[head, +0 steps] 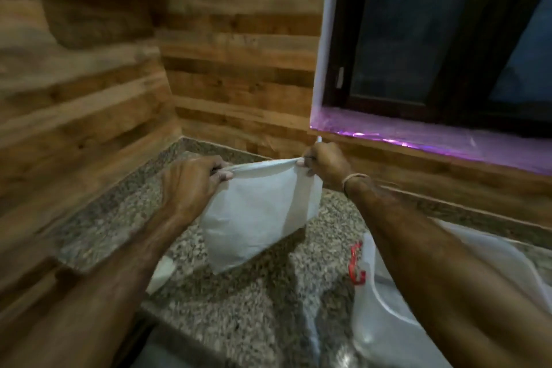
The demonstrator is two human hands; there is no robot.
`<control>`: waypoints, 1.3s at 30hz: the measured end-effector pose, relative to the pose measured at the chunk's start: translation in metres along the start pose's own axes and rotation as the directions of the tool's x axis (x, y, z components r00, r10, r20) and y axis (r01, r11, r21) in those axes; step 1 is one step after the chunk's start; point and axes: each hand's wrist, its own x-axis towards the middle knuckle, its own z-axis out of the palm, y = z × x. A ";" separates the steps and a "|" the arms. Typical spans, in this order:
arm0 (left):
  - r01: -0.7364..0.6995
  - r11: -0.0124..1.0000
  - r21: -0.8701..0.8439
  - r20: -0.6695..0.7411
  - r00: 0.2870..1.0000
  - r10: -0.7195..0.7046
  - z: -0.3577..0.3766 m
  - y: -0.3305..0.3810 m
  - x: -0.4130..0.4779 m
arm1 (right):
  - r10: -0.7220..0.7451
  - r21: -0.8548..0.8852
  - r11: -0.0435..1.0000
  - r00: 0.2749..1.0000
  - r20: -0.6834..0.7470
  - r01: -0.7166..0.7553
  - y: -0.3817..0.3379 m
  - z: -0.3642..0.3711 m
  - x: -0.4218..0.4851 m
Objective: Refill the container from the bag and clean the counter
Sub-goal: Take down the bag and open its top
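Head view: you hold the white bag (pixel 257 212) up over the granite counter (pixel 239 308).
Your left hand (pixel 191 185) and right hand (pixel 325 164) each pinch a top corner; the clear container (pixel 388 317) sits lower right.

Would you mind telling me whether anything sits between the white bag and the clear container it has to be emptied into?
Nothing visible does. Both hands, left hand and right hand, hold the white bag above the granite counter; the clear container sits lower right, partly behind the right forearm.
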 end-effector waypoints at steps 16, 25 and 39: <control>0.224 0.955 -0.192 0.245 0.954 -0.175 0.037 -0.030 -0.125 | 0.222 0.149 0.971 0.939 -0.262 -0.188 0.056 0.099 -0.114; 0.195 0.875 -0.442 0.341 0.939 -0.037 0.018 -0.032 -0.095 | -0.281 0.105 0.954 0.960 -0.013 0.281 -0.071 0.164 -0.161; 0.354 0.709 -0.610 0.364 0.920 -0.146 0.061 -0.036 -0.156 | -0.038 0.790 0.601 0.983 0.177 -0.120 -0.081 0.175 -0.148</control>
